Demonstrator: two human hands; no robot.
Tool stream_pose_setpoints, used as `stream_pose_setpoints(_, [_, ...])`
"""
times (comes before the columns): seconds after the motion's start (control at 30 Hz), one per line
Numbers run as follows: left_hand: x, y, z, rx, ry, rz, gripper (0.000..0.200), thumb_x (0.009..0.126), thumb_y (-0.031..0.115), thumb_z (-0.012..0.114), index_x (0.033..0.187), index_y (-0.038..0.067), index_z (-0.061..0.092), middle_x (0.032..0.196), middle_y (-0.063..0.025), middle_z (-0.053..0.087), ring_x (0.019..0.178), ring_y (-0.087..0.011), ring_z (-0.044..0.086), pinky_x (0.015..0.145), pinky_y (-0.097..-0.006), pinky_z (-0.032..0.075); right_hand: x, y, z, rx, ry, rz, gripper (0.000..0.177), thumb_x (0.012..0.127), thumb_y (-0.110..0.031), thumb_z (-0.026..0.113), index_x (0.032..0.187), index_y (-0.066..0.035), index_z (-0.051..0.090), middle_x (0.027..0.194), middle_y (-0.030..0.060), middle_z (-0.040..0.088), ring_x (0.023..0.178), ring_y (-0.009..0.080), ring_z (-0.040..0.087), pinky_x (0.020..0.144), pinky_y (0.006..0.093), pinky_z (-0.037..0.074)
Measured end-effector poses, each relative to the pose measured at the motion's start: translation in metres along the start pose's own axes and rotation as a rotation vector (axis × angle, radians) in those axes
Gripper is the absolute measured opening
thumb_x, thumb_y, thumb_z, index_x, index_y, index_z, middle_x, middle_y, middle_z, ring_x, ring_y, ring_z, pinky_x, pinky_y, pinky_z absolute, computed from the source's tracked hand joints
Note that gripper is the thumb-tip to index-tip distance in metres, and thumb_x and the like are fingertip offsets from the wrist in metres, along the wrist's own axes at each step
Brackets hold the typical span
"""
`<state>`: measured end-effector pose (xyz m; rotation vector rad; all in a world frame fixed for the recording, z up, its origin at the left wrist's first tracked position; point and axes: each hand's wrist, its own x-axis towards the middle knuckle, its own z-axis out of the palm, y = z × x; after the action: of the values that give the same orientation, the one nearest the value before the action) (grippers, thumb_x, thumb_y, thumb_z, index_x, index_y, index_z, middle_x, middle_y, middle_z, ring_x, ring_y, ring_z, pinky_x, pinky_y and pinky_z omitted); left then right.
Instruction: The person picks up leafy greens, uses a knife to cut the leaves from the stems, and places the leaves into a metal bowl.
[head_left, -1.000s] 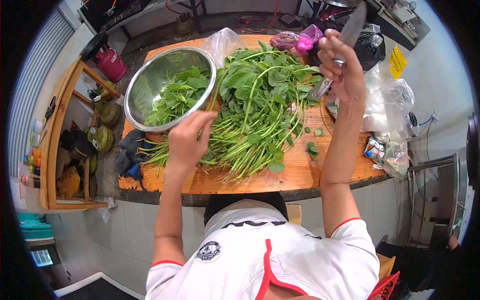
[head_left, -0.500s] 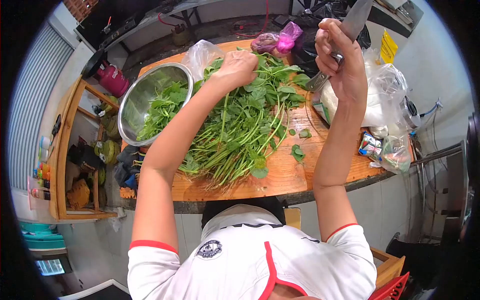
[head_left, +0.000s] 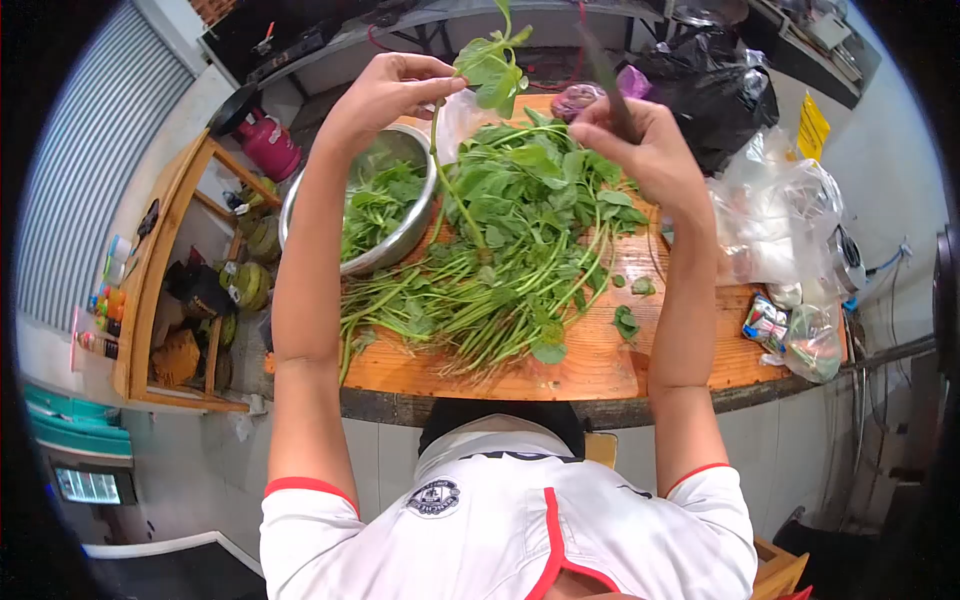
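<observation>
My left hand point(head_left: 385, 92) pinched one leafy green stalk point(head_left: 490, 70) near its top, raised over the pile of greens point(head_left: 510, 240) on the wooden board point(head_left: 600, 365). My right hand point(head_left: 640, 150) gripped a knife point(head_left: 606, 80); the steel bowl point(head_left: 400, 245) sat beside the pile

Head camera looking steeply down from above the person's own chest, fisheye-wide.

The single view is sitting high over the wooden board point(head_left: 600, 360), facing forward and down, so the white shirt point(head_left: 500, 530) is filling 6 o'clock and the board is lying at the centre. It is working close: the left hand point(head_left: 385, 90) with its leafy stem point(head_left: 490, 65) is showing at 11 o'clock and the right hand point(head_left: 640, 150) with its knife point(head_left: 605, 80) at 1 o'clock, both near the lens. A dark round rim is cropping every corner, bending the shelf point(head_left: 150, 290) at 9 o'clock and the bags point(head_left: 780, 210) at 3 o'clock.
</observation>
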<state>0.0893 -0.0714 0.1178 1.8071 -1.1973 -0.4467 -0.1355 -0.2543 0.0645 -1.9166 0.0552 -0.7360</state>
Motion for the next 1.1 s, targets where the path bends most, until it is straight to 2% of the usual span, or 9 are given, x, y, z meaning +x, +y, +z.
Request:
stream_pose_setpoints(0.1, [-0.024, 0.003, -0.019, -0.166, 0.123, 0.043, 0.027, 0.083, 0.026, 0.071, 0.099, 0.004, 0.07, 0.087, -0.0003, 0.067, 0.078, -0.0076, 0.061, 0.071, -0.0247, 0.054, 0.004, 0.006, 0.036, 0.024, -0.037, 0.074, 0.027, 0.08, -0.027, 0.074, 0.079, -0.001, 0.067, 0.063, -0.0054, 0.055, 0.055, 0.0007, 0.042, 0.047, 0.0202, 0.03])
stream_pose_setpoints(0.17, [-0.038, 0.007, -0.021, -0.209, 0.178, 0.016, 0.026, 0.083, 0.025, 0.071, 0.1, 0.005, 0.069, 0.089, 0.0005, 0.066, 0.077, -0.0062, 0.06, 0.069, -0.0221, 0.052, -0.002, -0.012, 0.067, -0.018, 0.01, 0.089, 0.031, 0.077, -0.032, 0.076, 0.085, -0.003, 0.071, 0.062, -0.0032, 0.056, 0.052, 0.0017, 0.041, 0.046, 0.0227, 0.03])
stream_pose_setpoints(0.3, [-0.057, 0.004, -0.009, -0.295, 0.26, 0.02, 0.025, 0.083, 0.024, 0.071, 0.1, 0.007, 0.069, 0.089, 0.0019, 0.066, 0.078, -0.0048, 0.059, 0.065, -0.0207, 0.05, -0.011, -0.012, 0.115, -0.044, 0.109, -0.166, 0.035, 0.072, -0.033, 0.08, 0.086, -0.002, 0.069, 0.068, 0.0036, 0.059, 0.054, 0.0098, 0.044, 0.051, 0.028, 0.036])
stream_pose_setpoints(0.33, [-0.062, 0.001, -0.004, -0.322, 0.263, 0.017, 0.024, 0.083, 0.023, 0.07, 0.1, 0.006, 0.069, 0.091, 0.0007, 0.066, 0.079, -0.0052, 0.06, 0.064, -0.0212, 0.05, -0.012, -0.011, 0.118, -0.138, 0.112, -0.193, 0.039, 0.069, -0.034, 0.082, 0.084, -0.001, 0.068, 0.067, 0.0061, 0.057, 0.055, 0.0151, 0.047, 0.053, 0.0306, 0.039])
stream_pose_setpoints(0.47, [-0.081, -0.009, 0.02, -0.406, 0.335, 0.03, 0.022, 0.083, 0.02, 0.07, 0.098, 0.004, 0.068, 0.093, -0.0008, 0.066, 0.078, -0.0077, 0.061, 0.063, -0.0224, 0.053, -0.017, -0.013, 0.12, -0.118, 0.097, -0.16, 0.04, 0.067, -0.033, 0.082, 0.083, 0.0, 0.067, 0.065, 0.0082, 0.055, 0.056, 0.0181, 0.049, 0.054, 0.033, 0.04])
stream_pose_setpoints(0.67, [-0.106, -0.026, 0.045, -0.599, 0.471, 0.054, 0.019, 0.082, 0.011, 0.07, 0.098, 0.002, 0.066, 0.09, -0.001, 0.062, 0.078, -0.0085, 0.061, 0.062, -0.023, 0.056, -0.021, -0.009, 0.126, -0.146, -0.031, -0.169, 0.029, 0.07, -0.024, 0.08, 0.082, 0.0, 0.068, 0.065, 0.0087, 0.056, 0.053, 0.0171, 0.048, 0.053, 0.033, 0.04])
stream_pose_setpoints(0.77, [-0.118, -0.029, 0.048, -0.614, 0.57, 0.09, 0.016, 0.083, 0.01, 0.069, 0.097, 0.002, 0.065, 0.094, -0.002, 0.062, 0.078, -0.0084, 0.061, 0.062, -0.0234, 0.057, -0.022, -0.007, 0.127, -0.123, -0.086, -0.122, 0.016, 0.074, -0.013, 0.078, 0.082, -0.002, 0.071, 0.067, 0.0012, 0.056, 0.055, 0.0066, 0.042, 0.05, 0.0261, 0.033])
stream_pose_setpoints(1.07, [-0.163, -0.056, 0.041, -0.618, 0.827, 0.06, 0.015, 0.085, 0.008, 0.068, 0.097, 0.002, 0.065, 0.099, -0.0064, 0.063, 0.082, -0.0125, 0.063, 0.063, -0.0251, 0.058, -0.015, 0.0, 0.114, -0.307, -0.29, -0.127, 0.018, 0.079, -0.014, 0.073, 0.083, 0.003, 0.068, 0.068, 0.0046, 0.056, 0.056, 0.011, 0.044, 0.052, 0.0289, 0.034])
stream_pose_setpoints(1.1, [-0.169, -0.059, 0.041, -0.621, 0.854, 0.057, 0.014, 0.085, 0.008, 0.068, 0.097, 0.002, 0.065, 0.101, -0.0067, 0.064, 0.083, -0.0127, 0.063, 0.063, -0.0252, 0.058, -0.015, 0.002, 0.113, -0.28, -0.287, -0.101, 0.018, 0.078, -0.014, 0.073, 0.081, 0.003, 0.068, 0.07, 0.0075, 0.057, 0.057, 0.0154, 0.048, 0.054, 0.0304, 0.037])
